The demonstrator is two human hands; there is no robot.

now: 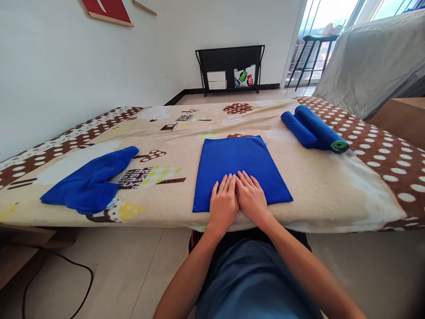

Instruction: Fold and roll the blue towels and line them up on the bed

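A folded blue cloth (237, 164) lies flat on the blanket-covered table (318, 190) in front of me. My left hand (223, 203) and my right hand (251, 197) rest side by side on its near edge, palms down, fingers stretched out flat and touching the cloth. A crumpled blue cloth (89, 181) lies to the left. Two rolled blue cloths (312, 128) sit at the far right, one showing a green end.
The table's front edge runs just below my wrists. A black metal rack (230, 68) with boxes stands against the far wall. A covered piece of furniture (375, 57) and a stool (315, 53) stand at the right. A black cable (66, 274) lies on the tiled floor.
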